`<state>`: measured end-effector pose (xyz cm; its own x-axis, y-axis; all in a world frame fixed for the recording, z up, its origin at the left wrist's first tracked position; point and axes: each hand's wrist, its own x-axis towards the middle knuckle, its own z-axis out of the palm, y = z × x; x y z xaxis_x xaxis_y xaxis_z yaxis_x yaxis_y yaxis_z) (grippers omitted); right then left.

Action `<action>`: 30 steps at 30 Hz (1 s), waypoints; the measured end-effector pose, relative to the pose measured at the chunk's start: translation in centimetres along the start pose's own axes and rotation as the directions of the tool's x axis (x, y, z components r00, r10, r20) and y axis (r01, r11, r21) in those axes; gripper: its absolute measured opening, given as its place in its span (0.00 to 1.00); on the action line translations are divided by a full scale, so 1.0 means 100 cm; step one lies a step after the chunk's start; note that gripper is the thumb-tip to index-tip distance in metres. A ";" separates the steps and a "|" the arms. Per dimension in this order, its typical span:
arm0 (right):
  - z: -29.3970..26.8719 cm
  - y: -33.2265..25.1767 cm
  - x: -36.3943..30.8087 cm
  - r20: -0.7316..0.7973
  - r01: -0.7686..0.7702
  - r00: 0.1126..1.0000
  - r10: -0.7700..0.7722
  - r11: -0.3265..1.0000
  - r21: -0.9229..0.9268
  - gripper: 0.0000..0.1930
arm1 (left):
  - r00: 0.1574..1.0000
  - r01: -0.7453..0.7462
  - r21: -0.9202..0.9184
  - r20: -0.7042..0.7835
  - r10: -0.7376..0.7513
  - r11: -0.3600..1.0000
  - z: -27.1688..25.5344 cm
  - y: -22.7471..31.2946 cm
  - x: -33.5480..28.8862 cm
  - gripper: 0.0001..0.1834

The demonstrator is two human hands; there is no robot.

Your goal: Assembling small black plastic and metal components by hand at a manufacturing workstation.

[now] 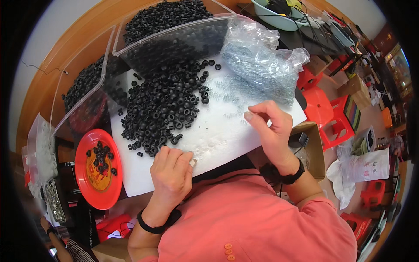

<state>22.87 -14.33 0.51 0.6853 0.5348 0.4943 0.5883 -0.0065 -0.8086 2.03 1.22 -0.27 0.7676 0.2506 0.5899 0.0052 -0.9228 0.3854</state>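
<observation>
A heap of small black ring-shaped parts (168, 98) covers the left and middle of a white sheet (222, 168). My left hand (171, 171) rests at the sheet's near edge with fingers curled together. A small whitish piece (193, 162) shows at its fingertips. Beside it lies a patch of small white parts (209, 147). My right hand (275, 129) hovers over the sheet's right side, thumb and forefinger drawn close; anything between them is too small to make out. Near those fingertips, tiny clear or silvery pieces (233, 102) spread out from a clear plastic bag (262, 65).
Clear bins (174, 32) of black parts stand behind and left of the sheet. A red plate (109, 198) with a few black parts is at left. An open cardboard box (316, 150) and red stools (338, 126) are at right. Another person's arm (59, 242) shows lower left.
</observation>
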 end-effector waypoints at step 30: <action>0.034 0.014 0.032 0.402 0.681 0.732 -0.550 0.592 -0.430 0.06 | 0.979 0.185 0.051 -0.096 -0.180 0.981 -0.016 0.000 -0.022 0.15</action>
<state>24.39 -9.77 -0.10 0.0056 0.7347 0.6783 1.0000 -0.0031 -0.0049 -0.70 1.16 -0.40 0.6888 0.4395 0.5765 0.1801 -0.8741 0.4512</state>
